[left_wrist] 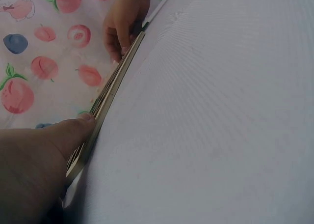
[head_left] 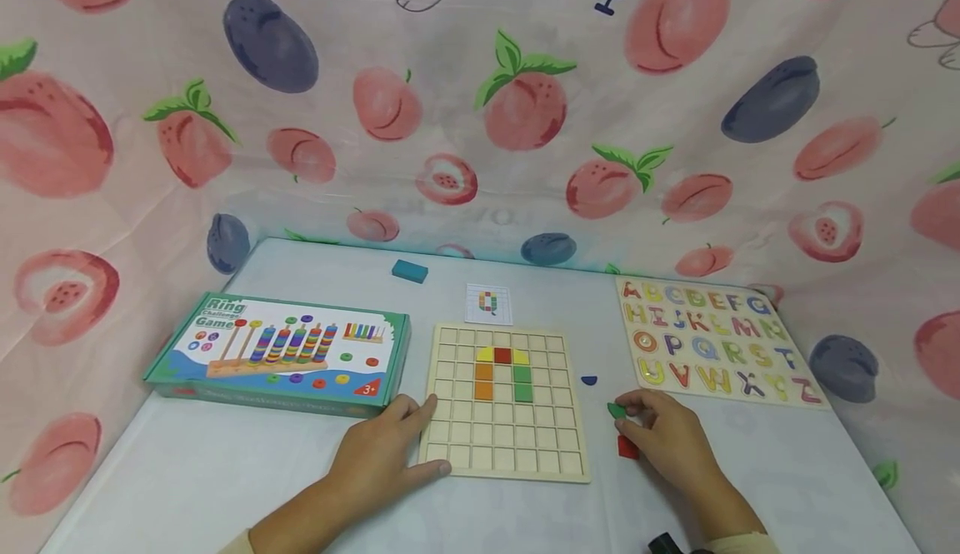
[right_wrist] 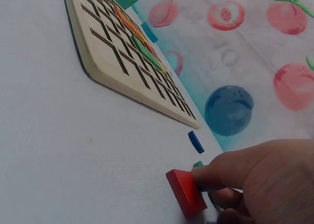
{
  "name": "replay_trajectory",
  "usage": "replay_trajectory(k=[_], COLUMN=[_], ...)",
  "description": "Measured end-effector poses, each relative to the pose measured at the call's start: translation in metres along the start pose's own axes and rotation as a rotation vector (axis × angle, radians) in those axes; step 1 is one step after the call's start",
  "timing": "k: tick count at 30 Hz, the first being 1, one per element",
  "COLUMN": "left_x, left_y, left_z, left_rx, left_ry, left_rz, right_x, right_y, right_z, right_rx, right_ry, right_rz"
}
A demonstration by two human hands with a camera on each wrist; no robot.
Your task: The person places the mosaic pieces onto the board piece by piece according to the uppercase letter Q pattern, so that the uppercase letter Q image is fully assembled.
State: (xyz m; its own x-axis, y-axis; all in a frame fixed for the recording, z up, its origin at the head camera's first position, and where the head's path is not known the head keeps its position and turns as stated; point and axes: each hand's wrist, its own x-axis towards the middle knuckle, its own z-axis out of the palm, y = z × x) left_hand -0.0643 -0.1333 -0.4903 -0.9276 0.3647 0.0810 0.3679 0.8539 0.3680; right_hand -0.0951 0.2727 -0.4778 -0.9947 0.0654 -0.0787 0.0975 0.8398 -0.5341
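My left hand (head_left: 386, 450) rests at the near left side of the wooden grid board (head_left: 506, 464), its thumb on the rim and index finger along the left edge. The board holds two yellow pieces, a red square (head_left: 502, 356), orange squares (head_left: 484, 381) and green squares (head_left: 522, 383) in an arch. To the board's right, my right hand (head_left: 667, 437) pinches a small green piece (head_left: 617, 410) between thumb and fingertips, low over the table. A red square block (right_wrist: 187, 192) lies right beside the thumb. Farther off lies a blue half-round piece (head_left: 589, 380).
Behind the board lies a pattern card (head_left: 488, 303) with a coloured Q-like figure. A Ring Challenge Game box (head_left: 281, 354) stands at left, a teal block (head_left: 410, 271) at the back. An alphabet board (head_left: 720, 341) lies at right. Fruit-print cloth (head_left: 465, 104) hangs behind the table.
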Motion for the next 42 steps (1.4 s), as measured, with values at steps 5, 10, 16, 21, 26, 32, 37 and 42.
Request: replay_trajectory(k=[5, 10, 16, 21, 26, 32, 37, 42], left_x=[0.0, 0.0, 0.0, 0.0, 0.0, 0.0, 0.0, -0.001], left_y=[0.0, 0.0, 0.0, 0.001, 0.001, 0.002, 0.002, 0.002], left_z=[0.0, 0.0, 0.0, 0.0, 0.0, -0.002, -0.002, -0.004], left_rx=[-0.004, -0.007, -0.009, -0.008, -0.012, -0.007, -0.007, -0.013], left_ry=[-0.009, 0.0, 0.01, 0.015, 0.0, -0.004, -0.004, -0.01], left_rz=[-0.002, 0.003, 0.014, 0.016, 0.009, 0.001, -0.001, -0.008], right_x=[0.0, 0.002, 0.004, 0.006, 0.005, 0.004, 0.004, 0.002], right_y=[-0.001, -0.007, -0.025, -0.043, -0.062, -0.082, -0.097, -0.113], right_z=[0.001, 0.004, 0.01, 0.021, 0.033, 0.044, 0.055, 0.064], right_rx=[0.011, 0.041, 0.167, 0.205, 0.238, 0.264, 0.294, 0.306], right_ry=[-0.001, -0.001, -0.015, -0.014, -0.026, -0.042, -0.056, -0.07], right_rz=[-0.006, -0.011, -0.046, -0.102, -0.123, -0.148, -0.167, -0.176])
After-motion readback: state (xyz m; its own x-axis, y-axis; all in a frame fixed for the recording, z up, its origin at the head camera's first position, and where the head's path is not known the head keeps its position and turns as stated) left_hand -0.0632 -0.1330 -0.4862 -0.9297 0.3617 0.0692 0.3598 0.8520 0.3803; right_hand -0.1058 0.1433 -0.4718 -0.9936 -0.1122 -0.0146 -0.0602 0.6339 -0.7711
